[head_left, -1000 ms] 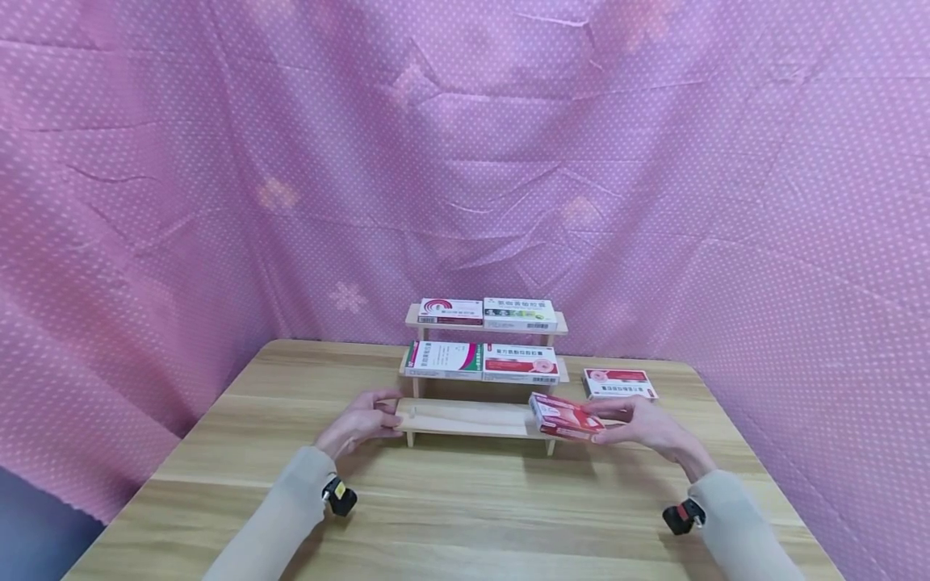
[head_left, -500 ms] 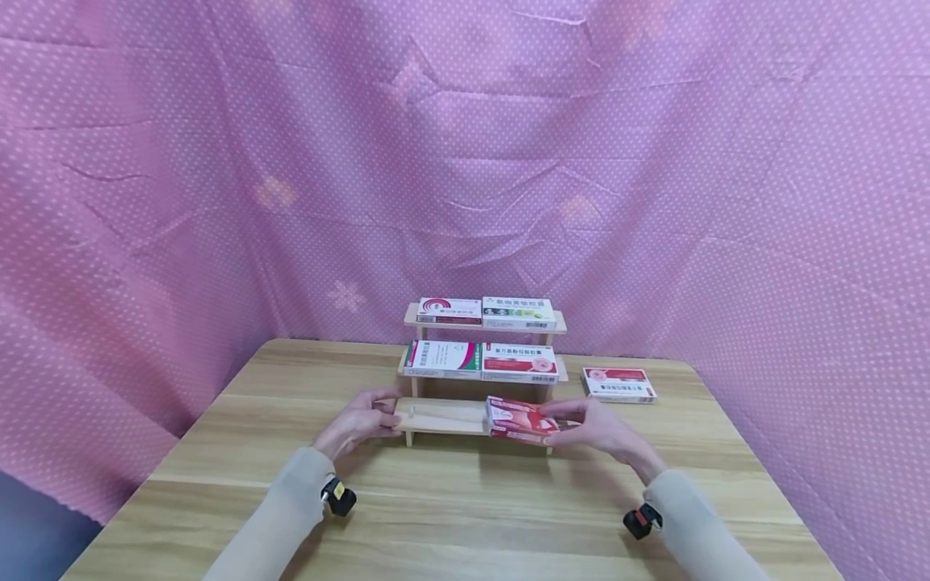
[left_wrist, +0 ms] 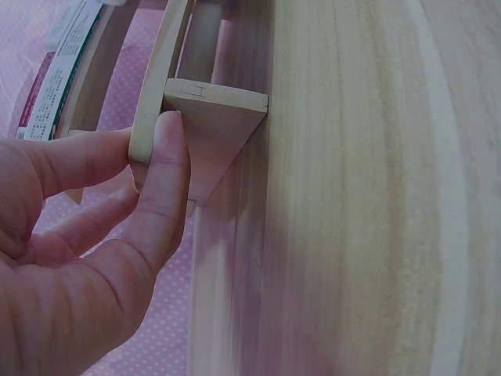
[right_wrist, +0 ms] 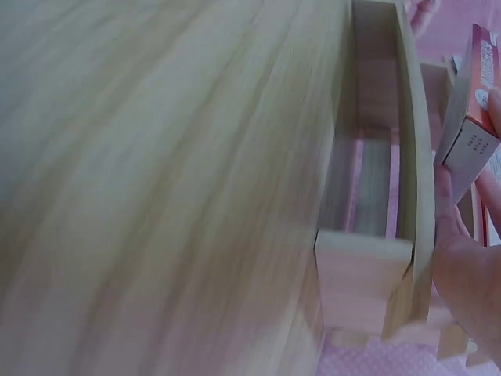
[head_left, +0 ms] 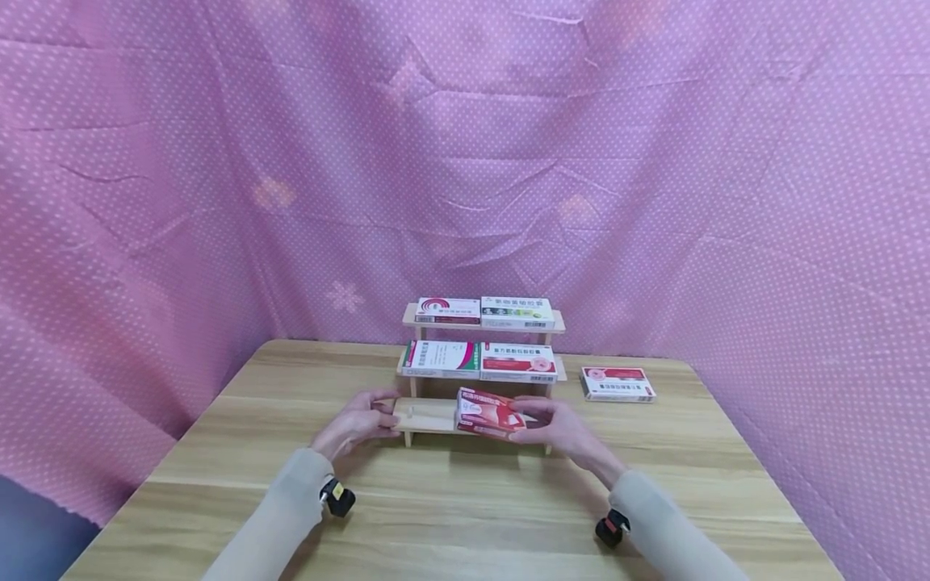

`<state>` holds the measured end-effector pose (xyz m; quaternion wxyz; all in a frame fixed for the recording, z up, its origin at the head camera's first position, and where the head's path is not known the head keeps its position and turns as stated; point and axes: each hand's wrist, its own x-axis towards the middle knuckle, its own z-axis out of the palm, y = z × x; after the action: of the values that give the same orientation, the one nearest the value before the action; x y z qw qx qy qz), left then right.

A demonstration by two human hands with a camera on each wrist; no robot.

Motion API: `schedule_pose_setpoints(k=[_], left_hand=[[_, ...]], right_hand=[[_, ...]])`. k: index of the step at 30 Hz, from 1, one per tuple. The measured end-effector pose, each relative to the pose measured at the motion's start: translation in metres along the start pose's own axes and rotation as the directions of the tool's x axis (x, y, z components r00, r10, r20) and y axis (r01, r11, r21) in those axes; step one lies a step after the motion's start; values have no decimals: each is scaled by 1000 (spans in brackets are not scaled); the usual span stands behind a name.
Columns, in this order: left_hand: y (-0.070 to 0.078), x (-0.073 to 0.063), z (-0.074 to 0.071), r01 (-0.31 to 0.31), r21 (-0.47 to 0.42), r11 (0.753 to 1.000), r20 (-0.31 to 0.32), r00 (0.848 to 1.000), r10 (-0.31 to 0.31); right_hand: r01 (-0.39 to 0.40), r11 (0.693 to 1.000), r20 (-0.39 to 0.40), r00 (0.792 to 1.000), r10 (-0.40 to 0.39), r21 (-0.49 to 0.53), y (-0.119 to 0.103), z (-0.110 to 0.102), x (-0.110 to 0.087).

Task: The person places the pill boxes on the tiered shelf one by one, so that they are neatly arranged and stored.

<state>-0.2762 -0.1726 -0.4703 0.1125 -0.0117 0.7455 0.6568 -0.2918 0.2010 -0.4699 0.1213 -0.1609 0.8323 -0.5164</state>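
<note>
My right hand [head_left: 559,429] pinches a red medicine box [head_left: 488,413] by its right end, thumb on the near side. The box is tilted over the lowest shelf of a three-tier wooden rack [head_left: 429,415]. In the right wrist view the red box [right_wrist: 474,110] stands off the shelf board, its white end facing the camera. At the rack's left end my left hand [head_left: 359,424] grips the lowest board. The left wrist view has the thumb of that left hand [left_wrist: 102,258] below the board's end and a finger on the other side.
A white-and-green box [head_left: 443,357] and a white-and-red box [head_left: 517,359] lie on the middle tier. The top tier bears a maroon-and-white box [head_left: 448,309] and a green-and-white box [head_left: 517,310]. Another red-and-white box [head_left: 617,385] lies on the wooden table [head_left: 465,508], right of the rack.
My right hand has carried the red box leftward from the lowest shelf's right end to near its middle, and the box's face now tilts up more. The left hand stays on the rack.
</note>
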Motion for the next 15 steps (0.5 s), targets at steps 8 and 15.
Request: schedule_pose_setpoints(k=[8,15], left_hand=[[1,1,0,21,3,1000,-23,1000,-21],[0,1,1,21,-4,1000,-25,999,-21]], right_hand=[[61,996,36,997,-64,70,-10,20,13],[110,991,32,993,-113,75,-17,36,21]])
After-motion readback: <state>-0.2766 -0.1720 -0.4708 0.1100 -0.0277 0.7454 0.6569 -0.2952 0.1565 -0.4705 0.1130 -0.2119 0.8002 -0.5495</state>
